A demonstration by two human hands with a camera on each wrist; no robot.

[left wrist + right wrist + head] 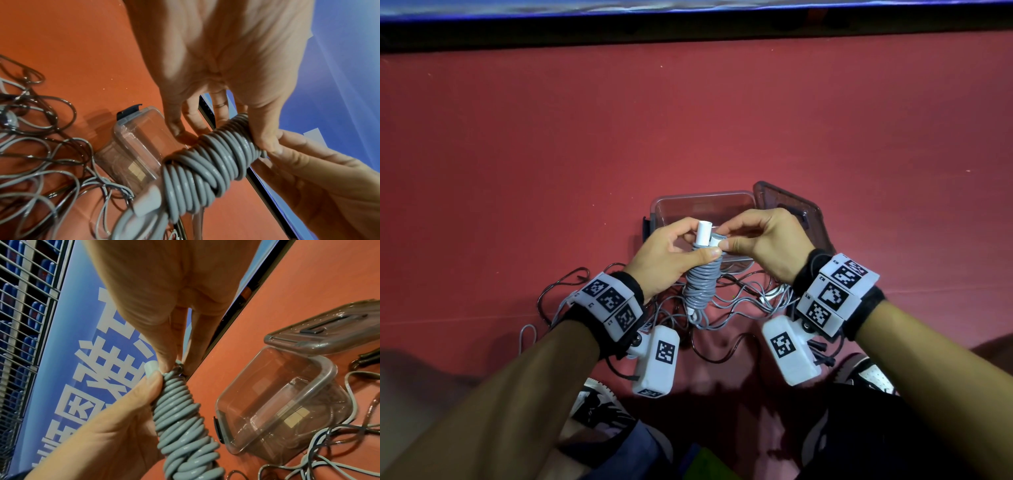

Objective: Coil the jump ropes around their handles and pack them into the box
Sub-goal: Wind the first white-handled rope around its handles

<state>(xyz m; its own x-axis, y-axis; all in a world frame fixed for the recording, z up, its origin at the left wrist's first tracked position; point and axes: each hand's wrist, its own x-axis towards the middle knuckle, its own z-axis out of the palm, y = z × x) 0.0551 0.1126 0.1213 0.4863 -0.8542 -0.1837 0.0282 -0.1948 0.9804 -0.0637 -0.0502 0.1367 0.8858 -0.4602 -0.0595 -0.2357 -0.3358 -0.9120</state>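
A grey jump rope (702, 284) is coiled tightly round its two white handles (703, 234), held upright over the floor in front of the clear plastic box (678, 202). My left hand (690, 248) grips the coil (205, 170) near its top, thumb across the front. My right hand (722, 238) pinches the last grey turn beside the shorter handle tip (151, 367). The right wrist view shows the coil (180, 410) widening downward. A short loop of grey rope hangs below the coil. The box (327, 369) stands open with no rope inside.
The box's smoky lid (791, 212) lies beside it on the right. Loose grey ropes (743, 298) and dark ropes (558, 291) lie tangled on the red floor under my hands. My shoes (599, 404) are at the near edge. A blue banner (92, 353) borders the far side.
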